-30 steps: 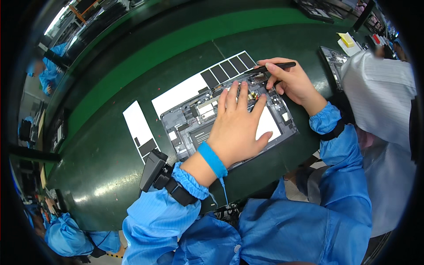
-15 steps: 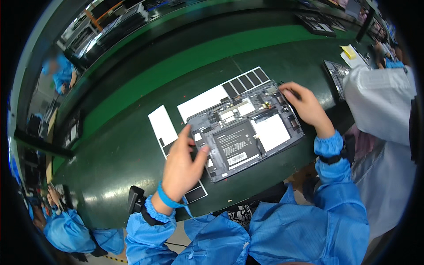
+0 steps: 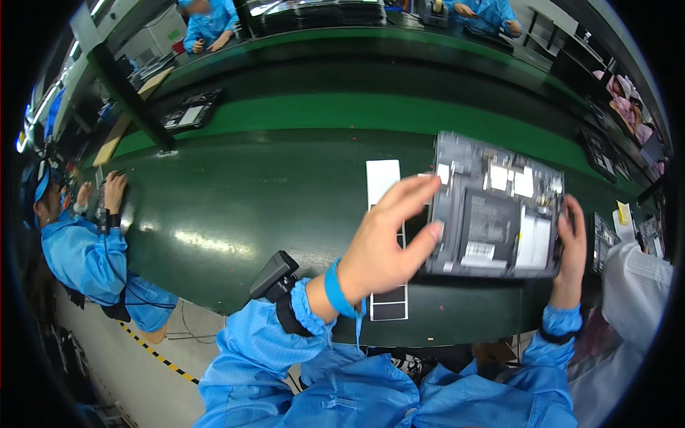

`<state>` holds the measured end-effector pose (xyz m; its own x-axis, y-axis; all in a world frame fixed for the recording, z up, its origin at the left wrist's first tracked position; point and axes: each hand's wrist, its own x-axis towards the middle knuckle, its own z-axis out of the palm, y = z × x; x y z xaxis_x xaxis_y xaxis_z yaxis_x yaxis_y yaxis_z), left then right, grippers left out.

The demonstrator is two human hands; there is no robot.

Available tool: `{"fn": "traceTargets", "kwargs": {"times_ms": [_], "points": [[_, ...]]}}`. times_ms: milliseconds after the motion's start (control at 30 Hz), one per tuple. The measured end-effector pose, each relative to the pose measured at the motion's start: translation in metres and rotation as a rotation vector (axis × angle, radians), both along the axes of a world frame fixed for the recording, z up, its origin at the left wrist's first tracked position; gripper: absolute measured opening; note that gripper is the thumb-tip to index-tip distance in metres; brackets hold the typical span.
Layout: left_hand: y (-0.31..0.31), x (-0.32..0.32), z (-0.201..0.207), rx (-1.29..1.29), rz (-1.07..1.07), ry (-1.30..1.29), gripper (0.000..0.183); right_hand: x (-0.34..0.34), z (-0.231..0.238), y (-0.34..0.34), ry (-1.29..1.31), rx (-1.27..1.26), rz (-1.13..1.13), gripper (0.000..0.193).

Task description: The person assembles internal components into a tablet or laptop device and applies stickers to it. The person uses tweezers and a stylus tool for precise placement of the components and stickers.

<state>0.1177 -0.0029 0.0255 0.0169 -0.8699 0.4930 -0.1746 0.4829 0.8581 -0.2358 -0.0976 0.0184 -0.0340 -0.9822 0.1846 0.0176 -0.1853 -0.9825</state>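
An opened laptop base [image 3: 471,178] is between my two hands, its inside facing up and slightly blurred. It appears raised off the green bench. A black battery [image 3: 492,227] with a pale label fills its near middle, and a white rectangular part [image 3: 534,242] sits to the right of that. My left hand [image 3: 389,239] grips the left edge, thumb and fingers around the side. At the right edge my right hand [image 3: 573,239] holds on, some fingers hidden behind the base. Just left of the base lies a white strip with dark panels [image 3: 384,184], partly covered by my left hand.
The green bench [image 3: 235,185] runs across the view. Another opened laptop base [image 3: 191,114] lies at the far left, and one more [image 3: 605,239] at the right, beside a person in a light coat [image 3: 635,285]. A co-worker in blue [image 3: 89,250] works at the left.
My view has swung to the left. The laptop base has come up from the bench, off the white sheets, and turned straighter; both my hands have closed on its sides.
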Motion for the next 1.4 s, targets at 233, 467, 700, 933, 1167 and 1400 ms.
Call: {"fn": "traceTargets", "kwargs": {"times_ms": [233, 467, 700, 933, 1167, 1400], "points": [[-0.043, 0.036, -0.056, 0.024, 0.345, -0.731, 0.048, 0.077, 0.006, -0.182, -0.147, 0.12, 0.08, 0.035], [-0.041, 0.041, -0.073, 0.141, 0.27, -0.941, 0.058, 0.1, -0.073, -0.273, 0.677, -0.394, -0.254, 0.036], [-0.049, 0.026, -0.054, -0.067, 0.321, -0.881, 0.053, 0.045, -0.046, -0.158, 0.909, -0.309, 0.057, 0.035], [-0.052, 0.023, -0.067, 0.067, 0.222, -0.969, 0.053, 0.053, -0.029, -0.125, 0.966, -0.384, 0.118, 0.032], [-0.039, 0.036, -0.065, 0.049, 0.371, -0.93, 0.046, 0.053, -0.023, -0.104, 0.916, -0.381, 0.217, 0.038], [-0.036, 0.03, -0.062, 0.149, 0.376, -0.885, 0.046, 0.045, -0.018, -0.087, 1.09, -0.431, 0.347, 0.052]]}}
